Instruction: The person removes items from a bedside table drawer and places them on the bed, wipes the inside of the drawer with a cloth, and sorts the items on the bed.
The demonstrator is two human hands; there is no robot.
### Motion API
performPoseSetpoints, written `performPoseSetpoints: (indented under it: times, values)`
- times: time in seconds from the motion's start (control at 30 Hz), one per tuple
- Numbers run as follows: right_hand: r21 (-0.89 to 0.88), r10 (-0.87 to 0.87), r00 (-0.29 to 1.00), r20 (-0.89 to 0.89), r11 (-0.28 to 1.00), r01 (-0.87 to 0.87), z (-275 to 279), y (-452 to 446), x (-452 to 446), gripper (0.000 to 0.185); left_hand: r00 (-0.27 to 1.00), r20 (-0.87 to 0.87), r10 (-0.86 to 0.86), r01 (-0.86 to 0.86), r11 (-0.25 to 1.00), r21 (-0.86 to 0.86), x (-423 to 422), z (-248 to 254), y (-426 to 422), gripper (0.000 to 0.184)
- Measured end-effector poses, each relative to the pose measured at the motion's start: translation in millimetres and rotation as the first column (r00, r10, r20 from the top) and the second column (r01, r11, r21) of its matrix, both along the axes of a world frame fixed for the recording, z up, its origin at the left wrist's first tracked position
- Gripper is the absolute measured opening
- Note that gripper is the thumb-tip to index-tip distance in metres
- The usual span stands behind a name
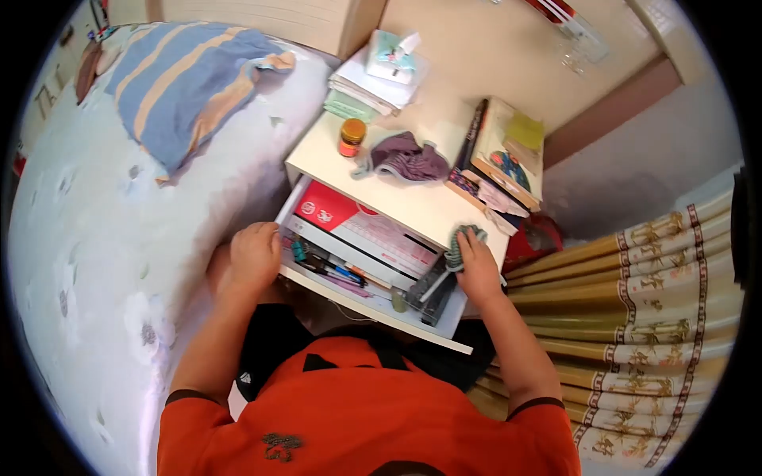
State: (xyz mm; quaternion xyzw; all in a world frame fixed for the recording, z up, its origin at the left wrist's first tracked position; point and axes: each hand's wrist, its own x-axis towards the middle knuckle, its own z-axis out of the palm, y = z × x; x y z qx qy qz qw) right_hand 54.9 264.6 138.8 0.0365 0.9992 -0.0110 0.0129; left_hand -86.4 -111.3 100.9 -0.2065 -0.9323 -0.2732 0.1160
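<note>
The right hand (pixel 476 271) pinches the green cloth (pixel 455 249) at the edge of the tabletop (pixel 413 200); light, even pressure should serve, with the left hand (pixel 255 254) steadying the drawer (pixel 377 312), its grip unclear

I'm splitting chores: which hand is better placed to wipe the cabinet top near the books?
Probably the right hand: it holds the striped cloth by the cabinet top, near the books. The left hand is at the opposite end of the drawer.
</note>
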Motion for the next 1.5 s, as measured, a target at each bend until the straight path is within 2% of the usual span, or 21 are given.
performPoseSetpoints:
  times: [0.17,0.2,0.23,0.27,0.33,0.37,0.43,0.47,0.6,0.67,0.73,0.77,0.8,0.87,1.0,1.07,1.13,1.17,1.2,1.27,1.5]
  values:
    - [-0.001,-0.229,0.973,-0.019,0.973,0.229,7,46,63,0.067,0.999,-0.034,-0.019,0.018,1.0,-0.016,0,-4,0,0.017]
    - [-0.281,-0.427,0.904,-0.014,0.87,0.406,5,51,70,0.053,1.0,-0.019,-0.006,0.006,0.999,-0.032,0,-4,0,0.017]
    - [-0.534,-0.597,0.801,0.046,0.663,0.525,4,55,78,0.04,1.0,0.004,-0.007,0.007,1.0,-0.029,0,-2,0,0.017]
    - [-0.529,-0.613,0.789,0.044,0.656,0.539,2,57,83,0.04,1.0,0.006,-0.027,0.027,0.999,-0.023,-2,-3,0,0.017]
    - [-0.929,-0.785,0.583,0.208,0.028,0.369,5,43,82,0.025,1.0,0.016,-0.016,0.016,1.0,-0.024,-2,-5,1,0.017]
    - [-0.915,-0.786,0.586,0.197,0.066,0.397,-17,47,85,0.023,1.0,0.012,-0.009,0.009,0.999,-0.032,-1,-3,2,0.016]
    - [-0.718,-0.693,0.685,0.223,0.359,0.597,-37,30,77,0.029,1.0,0.003,-0.022,0.022,0.999,-0.03,-1,-4,1,0.016]
    - [-0.519,-0.685,0.672,0.282,0.48,0.707,-44,22,77,0.037,1.0,-0.006,-0.018,0.018,0.999,-0.028,-1,-4,1,0.015]
    - [-0.602,-0.678,0.68,0.28,0.428,0.674,-72,25,55,0.037,0.999,-0.027,-0.038,0.036,0.999,-0.041,0,-1,2,0.015]
    - [-0.535,-0.674,0.69,0.264,0.493,0.687,-80,29,58,0.034,0.999,-0.006,-0.035,0.035,0.998,-0.047,0,0,2,0.015]
    - [-0.472,-0.579,0.687,0.44,0.501,0.725,-54,14,65,0.034,0.999,0.017,-0.035,0.036,0.998,-0.051,0,1,4,0.015]
    - [-0.462,-0.531,0.655,0.538,0.464,0.756,-34,-1,72,0.032,0.999,0.007,-0.037,0.037,0.998,-0.054,0,3,4,0.015]
    - [-0.544,-0.427,0.609,0.668,0.278,0.792,-37,-5,87,0.031,0.999,-0.003,-0.035,0.035,0.998,-0.055,0,3,4,0.016]
    - [-0.544,-0.325,0.707,0.628,0.466,0.697,-31,-3,105,0.032,1.0,0.015,-0.022,0.023,0.998,-0.062,0,1,4,0.016]
    - [-0.574,-0.321,0.755,0.572,0.502,0.648,28,4,106,0.04,0.998,0.06,-0.022,0.026,0.998,-0.064,-1,3,3,0.017]
    - [-0.775,-0.088,0.852,0.516,0.377,0.508,41,-2,115,0.046,0.999,0.041,-0.014,0.018,0.996,-0.084,-1,1,2,0.017]
    - [-0.704,0.08,0.887,0.454,0.642,0.303,32,-20,122,0.048,0.999,0.019,-0.033,0.035,0.996,-0.082,-1,1,2,0.017]
    - [-0.664,0.024,0.922,0.387,0.701,0.261,30,-33,118,0.044,0.999,0.031,-0.033,0.035,0.996,-0.076,-2,0,2,0.016]
    - [-0.663,0.027,0.92,0.39,0.702,0.261,26,-34,111,0.044,0.999,0.034,-0.029,0.032,0.997,-0.076,-2,-1,3,0.016]
    - [-0.667,0.077,0.795,0.602,0.596,0.447,14,-32,94,0.043,0.999,-0.019,-0.035,0.034,0.999,-0.04,0,0,3,0.015]
    - [-0.712,0.15,0.855,0.496,0.635,0.301,6,-98,33,0.035,0.999,-0.042,0.021,-0.024,0.995,-0.093,2,1,6,0.013]
